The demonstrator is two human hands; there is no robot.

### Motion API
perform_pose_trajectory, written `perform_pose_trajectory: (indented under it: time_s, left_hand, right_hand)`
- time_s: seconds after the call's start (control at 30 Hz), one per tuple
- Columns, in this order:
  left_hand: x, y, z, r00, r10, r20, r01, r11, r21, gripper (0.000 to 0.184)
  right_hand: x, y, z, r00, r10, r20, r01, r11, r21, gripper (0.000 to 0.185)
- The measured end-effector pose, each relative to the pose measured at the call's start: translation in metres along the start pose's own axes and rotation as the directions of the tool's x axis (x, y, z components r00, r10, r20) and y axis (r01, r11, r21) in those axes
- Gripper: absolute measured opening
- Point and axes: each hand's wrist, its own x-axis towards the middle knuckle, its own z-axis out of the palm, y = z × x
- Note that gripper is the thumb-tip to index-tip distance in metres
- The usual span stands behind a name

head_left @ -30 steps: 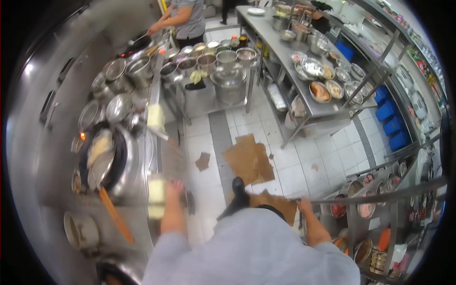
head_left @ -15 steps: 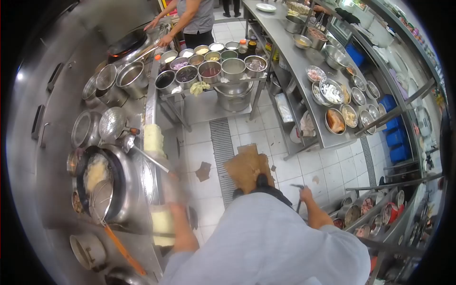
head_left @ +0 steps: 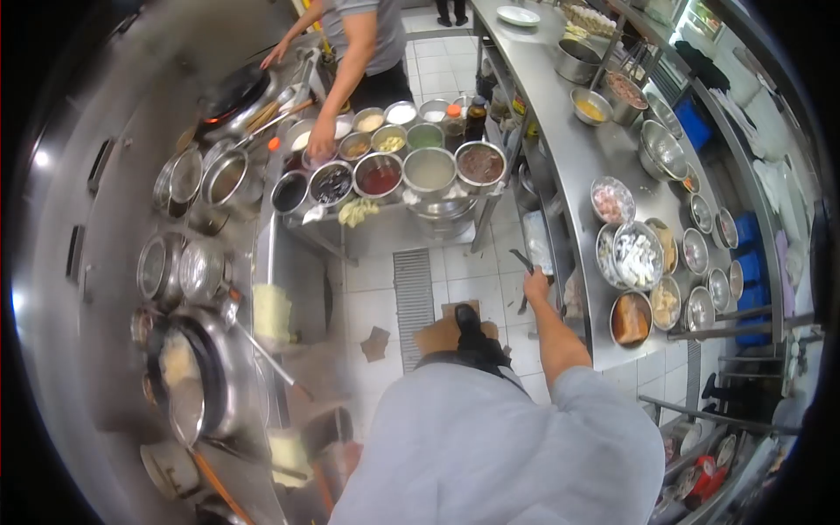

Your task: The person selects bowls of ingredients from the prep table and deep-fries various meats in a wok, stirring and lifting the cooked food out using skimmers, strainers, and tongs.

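My right hand (head_left: 536,286) is closed around a slim dark tool (head_left: 521,259), whose exact kind I cannot make out. It hangs over the floor beside the steel counter on the right. My left hand (head_left: 344,457) is low at the left of my body, smeared by motion, so its fingers do not show. Close to it are a folded pale yellow cloth (head_left: 290,458) and the front edge of the stove. On the stove sits a black wok (head_left: 210,378) with pale yellow food (head_left: 179,360) and a wire strainer (head_left: 187,409) with an orange handle.
A ladle (head_left: 267,352) lies across the stove edge. Ahead, a co-worker's hand (head_left: 321,138) reaches over metal pots of sauces and seasonings (head_left: 378,175). Bowls of ingredients (head_left: 637,255) line the right counter (head_left: 573,175). Flattened cardboard (head_left: 429,339) covers part of the tiled floor.
My right hand has moved forward with the dark tool, towards the right counter. My body has stepped ahead. The co-worker's hand has shifted from a handle to the seasoning pots.
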Motion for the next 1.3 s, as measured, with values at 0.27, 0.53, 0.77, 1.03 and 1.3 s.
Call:
perform_pose_trajectory:
  time_s: [0.27, 0.53, 0.77, 1.03, 1.3]
  left_hand:
    - [-0.005, 0.127, 0.144, 0.999, -0.011, 0.038, -0.001, 0.952, 0.305, 0.036]
    - [0.048, 0.220, 0.204, 0.989, 0.098, 0.109, -0.128, 0.939, 0.319, 0.035]
    - [0.057, 0.258, 0.214, 0.991, 0.115, 0.068, -0.131, 0.936, 0.327, 0.034]
    - [0.016, 0.272, 0.260, 0.997, 0.010, -0.077, 0.019, 0.930, 0.367, 0.034]
    - [-0.055, 0.273, 0.319, 0.979, -0.123, -0.163, 0.180, 0.895, 0.408, 0.033]
  right_hand:
    - [0.147, -0.052, 0.023, 0.995, 0.091, -0.043, -0.086, 0.991, 0.104, 0.037]
    - [0.226, -0.117, 0.019, 0.981, 0.128, -0.144, -0.093, 0.970, 0.226, 0.034]
    - [0.353, -0.111, 0.063, 0.969, 0.129, -0.209, -0.038, 0.920, 0.390, 0.021]
    - [0.444, -0.186, 0.067, 0.981, 0.162, 0.110, -0.174, 0.465, 0.868, 0.049]
    - [0.578, -0.188, 0.099, 0.936, 0.337, 0.099, -0.292, 0.589, 0.754, 0.059]
